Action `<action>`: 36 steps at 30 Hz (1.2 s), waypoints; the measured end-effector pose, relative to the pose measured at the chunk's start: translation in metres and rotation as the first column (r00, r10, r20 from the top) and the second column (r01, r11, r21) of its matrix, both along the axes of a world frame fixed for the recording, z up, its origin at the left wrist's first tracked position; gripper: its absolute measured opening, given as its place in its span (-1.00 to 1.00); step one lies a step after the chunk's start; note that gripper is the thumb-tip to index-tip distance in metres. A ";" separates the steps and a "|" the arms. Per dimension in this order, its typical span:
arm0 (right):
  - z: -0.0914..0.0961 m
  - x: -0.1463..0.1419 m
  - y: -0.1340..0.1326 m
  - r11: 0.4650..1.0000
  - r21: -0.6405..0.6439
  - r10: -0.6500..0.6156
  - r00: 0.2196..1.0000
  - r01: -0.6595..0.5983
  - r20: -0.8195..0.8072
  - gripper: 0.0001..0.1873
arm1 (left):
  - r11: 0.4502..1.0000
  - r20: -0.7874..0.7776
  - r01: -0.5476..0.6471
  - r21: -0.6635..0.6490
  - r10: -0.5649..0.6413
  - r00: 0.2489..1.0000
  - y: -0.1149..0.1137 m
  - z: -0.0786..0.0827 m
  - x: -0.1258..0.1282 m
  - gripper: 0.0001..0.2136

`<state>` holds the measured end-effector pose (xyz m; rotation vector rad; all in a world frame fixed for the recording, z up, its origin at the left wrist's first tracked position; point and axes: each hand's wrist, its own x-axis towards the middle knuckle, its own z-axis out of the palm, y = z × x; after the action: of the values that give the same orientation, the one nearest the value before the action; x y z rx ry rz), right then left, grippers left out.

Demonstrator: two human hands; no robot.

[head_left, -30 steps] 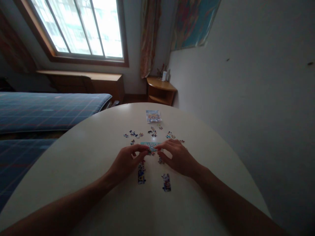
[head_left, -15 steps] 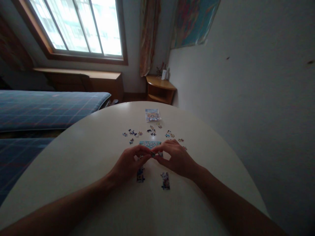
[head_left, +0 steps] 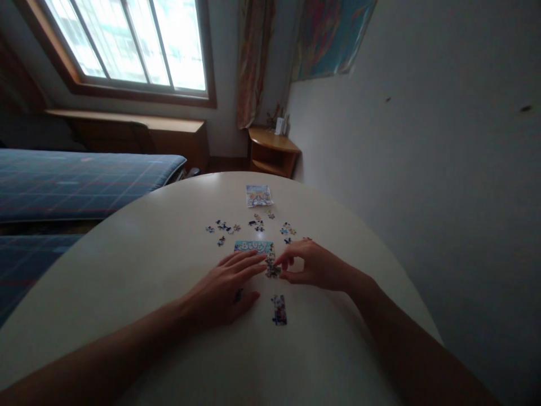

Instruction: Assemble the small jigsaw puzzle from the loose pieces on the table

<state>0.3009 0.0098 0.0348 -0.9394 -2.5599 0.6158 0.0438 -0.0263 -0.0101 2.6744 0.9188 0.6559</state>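
Note:
My left hand [head_left: 232, 282] lies flat with its fingers stretched out, over the lower part of the partly joined jigsaw puzzle [head_left: 254, 247]. The puzzle's blue top edge with lettering shows above my fingers; much of the rest is hidden. At its right side, my right hand [head_left: 310, 262] has index finger and thumb closed on a small jigsaw piece [head_left: 273, 269]. A joined strip of pieces [head_left: 279, 310] lies nearer to me. Another piece [head_left: 238, 294] shows between my left thumb and fingers, mostly covered.
Loose jigsaw pieces [head_left: 222, 225] are scattered beyond the puzzle, with more pieces [head_left: 288, 229] to the right. A printed picture sheet [head_left: 258, 195] lies farther back on the round white table [head_left: 169, 225]. A bed [head_left: 84, 180] stands left, a wall [head_left: 422, 169] right.
My hands have parted from a piece held between them. The left has flattened over the puzzle; the right has moved slightly right, with its fingertips at the puzzle's right side.

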 end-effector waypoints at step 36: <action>-0.017 -0.024 -0.022 0.926 0.007 -0.355 0.874 0.379 -0.331 -0.83 | 0.995 0.054 0.096 0.015 -0.096 0.994 0.001 0.002 0.003 -0.62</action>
<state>0.2767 -0.0127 0.0182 -1.1551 -2.0279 0.5123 0.0466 -0.0250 -0.0082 2.6780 0.7693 0.7108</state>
